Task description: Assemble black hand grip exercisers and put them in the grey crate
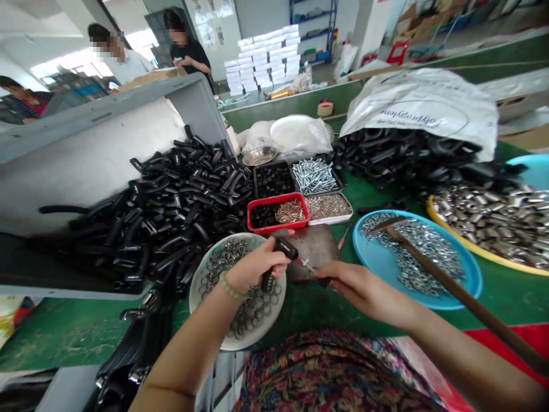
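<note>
My left hand (261, 262) is wrapped round a black curved plastic handle (286, 248), above the right side of a white bowl (196, 312) of metal rings. Close to the handle's end, my right hand (358, 285) pinches something small and dark, mostly hidden by the fingers. A little silvery metal piece (306, 264) shows between the two hands; I cannot tell which hand bears it. Beneath and behind them lies a flat dark metal plate (315, 240) on the green table. A red tray (278, 229) with black bits and small coppery screws stands just beyond.
A grey crate (141, 86) spills black handles (184, 194) at left. On the right, a hammer (446, 274) lies across a blue basin (478, 289) of nuts. Farther back are a tray of silvery screws (315, 175) and a white sack (424, 100) of black parts. People work at back left.
</note>
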A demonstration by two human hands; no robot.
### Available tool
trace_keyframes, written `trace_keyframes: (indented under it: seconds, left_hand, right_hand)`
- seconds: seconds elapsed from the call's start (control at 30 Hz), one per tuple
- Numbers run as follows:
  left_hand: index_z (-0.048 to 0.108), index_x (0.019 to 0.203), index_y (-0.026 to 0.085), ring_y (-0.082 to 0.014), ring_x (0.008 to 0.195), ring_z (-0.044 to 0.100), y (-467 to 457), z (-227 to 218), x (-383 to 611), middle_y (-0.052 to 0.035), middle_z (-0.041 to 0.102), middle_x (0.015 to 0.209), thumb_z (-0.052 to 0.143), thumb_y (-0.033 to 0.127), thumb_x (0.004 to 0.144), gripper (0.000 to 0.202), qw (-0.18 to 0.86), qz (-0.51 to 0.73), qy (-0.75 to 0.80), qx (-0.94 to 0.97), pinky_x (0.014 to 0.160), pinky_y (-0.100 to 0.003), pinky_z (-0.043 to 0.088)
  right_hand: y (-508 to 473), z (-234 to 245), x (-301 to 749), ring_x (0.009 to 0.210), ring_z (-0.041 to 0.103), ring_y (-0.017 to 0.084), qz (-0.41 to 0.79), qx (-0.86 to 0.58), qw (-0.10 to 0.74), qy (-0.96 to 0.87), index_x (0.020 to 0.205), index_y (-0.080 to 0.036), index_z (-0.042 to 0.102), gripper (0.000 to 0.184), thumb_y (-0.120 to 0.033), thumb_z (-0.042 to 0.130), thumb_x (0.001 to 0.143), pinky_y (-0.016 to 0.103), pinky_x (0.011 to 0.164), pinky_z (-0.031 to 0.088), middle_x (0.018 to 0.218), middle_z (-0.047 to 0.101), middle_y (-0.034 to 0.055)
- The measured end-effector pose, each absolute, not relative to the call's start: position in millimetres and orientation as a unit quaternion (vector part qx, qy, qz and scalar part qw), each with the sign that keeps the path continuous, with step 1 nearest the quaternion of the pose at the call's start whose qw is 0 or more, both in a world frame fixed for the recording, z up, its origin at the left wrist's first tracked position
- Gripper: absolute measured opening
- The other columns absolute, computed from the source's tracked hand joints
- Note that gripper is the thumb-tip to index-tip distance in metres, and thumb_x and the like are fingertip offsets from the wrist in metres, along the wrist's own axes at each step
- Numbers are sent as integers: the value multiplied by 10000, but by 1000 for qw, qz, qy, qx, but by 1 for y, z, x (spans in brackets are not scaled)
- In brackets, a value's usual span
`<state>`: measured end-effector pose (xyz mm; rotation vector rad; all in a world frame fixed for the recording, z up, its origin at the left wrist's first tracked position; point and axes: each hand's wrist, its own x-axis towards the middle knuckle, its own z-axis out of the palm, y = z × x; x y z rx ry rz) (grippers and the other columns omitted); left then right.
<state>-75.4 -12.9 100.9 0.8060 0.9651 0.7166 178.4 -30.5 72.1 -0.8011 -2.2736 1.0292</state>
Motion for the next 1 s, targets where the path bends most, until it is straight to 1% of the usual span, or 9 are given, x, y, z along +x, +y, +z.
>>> trace_keyframes:
  seconds: [0.13,0.3,0.43,0.53,0.6,0.7,0.77,0.87,1.0]
  left_hand:
    - [428,1282,208,-20,423,328,-10,92,-52,19,560,694,591,132,631,675,822,297,323,364,438,-184,211]
    - [390,1286,229,-30,465,402,-5,82,-47,-9,615,808,633,155,652,684,794,309,356,384,468,-182,282]
    - [423,1269,223,-25,415,366,-2,72,-39,9,597,741,660,388,740,602,767,301,412,388,414,-168,234]
    - [579,1096,141,-32,357,320,3,62,-31,26,521,565,549,598,780,556,710,318,487,398,367,-180,155]
    - [644,914,104,-54,377,374,6,57,-26,15,499,520,534,653,755,582,692,303,506,417,368,-190,196]
    - [644,728,102,-70,434,412,5,56,-22,3,512,519,595,619,718,520,669,282,507,464,414,-201,270]
    - [645,706,103,-69,451,397,3,61,-25,17,489,497,638,534,714,431,664,256,493,501,440,-203,284]
    - [682,900,109,-65,479,399,-3,70,-37,0,563,605,648,388,714,337,687,222,451,524,443,-195,286]
    - [650,1090,135,-46,441,349,-6,76,-47,-30,610,700,574,360,752,413,720,250,423,490,398,-183,229]
  right_hand:
    - [-32,74,193,995,596,145,376,-256,241,-857,1086,-205,527,265,-93,342,931,266,832,482,1078,622,81]
    - [-32,66,202,958,602,141,370,-281,243,-851,1145,-216,526,264,-143,378,939,259,815,485,1065,628,62]
    - [-34,60,202,901,613,128,397,-323,273,-815,1115,-219,537,220,-178,415,937,234,781,500,995,639,38]
    - [-34,59,201,893,610,125,395,-343,300,-797,1099,-218,532,198,-183,425,937,231,779,501,972,631,36]
    - [-33,59,200,927,604,130,380,-338,304,-805,1106,-220,529,203,-177,429,935,243,810,494,998,626,42]
    - [-33,59,201,960,602,139,365,-318,288,-826,1127,-223,528,230,-162,425,930,255,835,488,1036,627,49]
    - [-32,60,204,929,613,137,372,-328,288,-819,1116,-221,534,227,-163,418,931,246,804,497,1010,637,46]
    - [-32,61,209,851,623,126,398,-355,296,-792,1081,-216,546,195,-189,414,939,226,743,506,937,646,33]
    - [-34,60,210,809,626,122,429,-361,288,-776,1070,-209,550,189,-222,405,949,224,718,508,884,647,25]
